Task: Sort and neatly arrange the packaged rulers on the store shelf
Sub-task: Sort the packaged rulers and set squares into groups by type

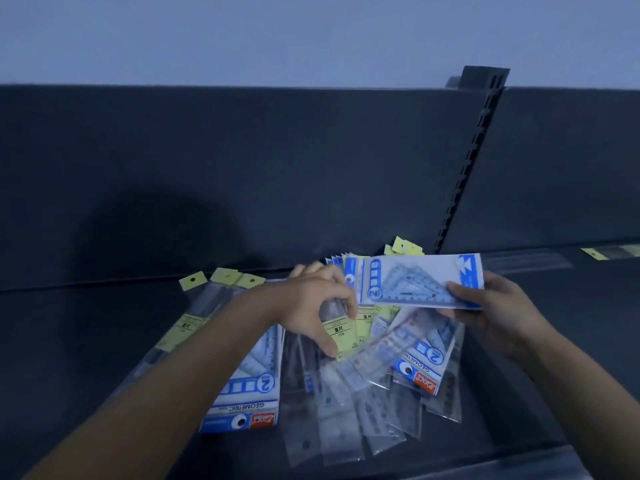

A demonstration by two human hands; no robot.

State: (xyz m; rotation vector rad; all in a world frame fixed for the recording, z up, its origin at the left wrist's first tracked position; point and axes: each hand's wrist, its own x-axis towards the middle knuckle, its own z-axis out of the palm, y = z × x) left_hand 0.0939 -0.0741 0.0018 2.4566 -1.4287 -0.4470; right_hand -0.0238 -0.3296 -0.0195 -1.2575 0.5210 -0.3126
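A loose pile (pixel 346 393) of packaged rulers lies fanned across the dark shelf (pixel 69 323), up against the back panel (pixel 242 150). Most are long clear sleeves, several with yellow labels and punched yellow hang tabs; others are blue-and-white packs printed "GEOMETRIC" with a large "2" and a red corner logo. The right hand (pixel 498 306) grips one such set pack (pixel 419 280) by its right end, thumb on top, and holds it level above the back of the pile; pale triangles show through its window. The left hand (pixel 318 303) reaches into the middle of the pile, its thumb and fingers pinching a yellow-labelled ruler pack (pixel 341 332). The hands are apart, each on its own pack. A slotted upright (pixel 467 168) rises behind, with a pale wall (pixel 311 29) above.
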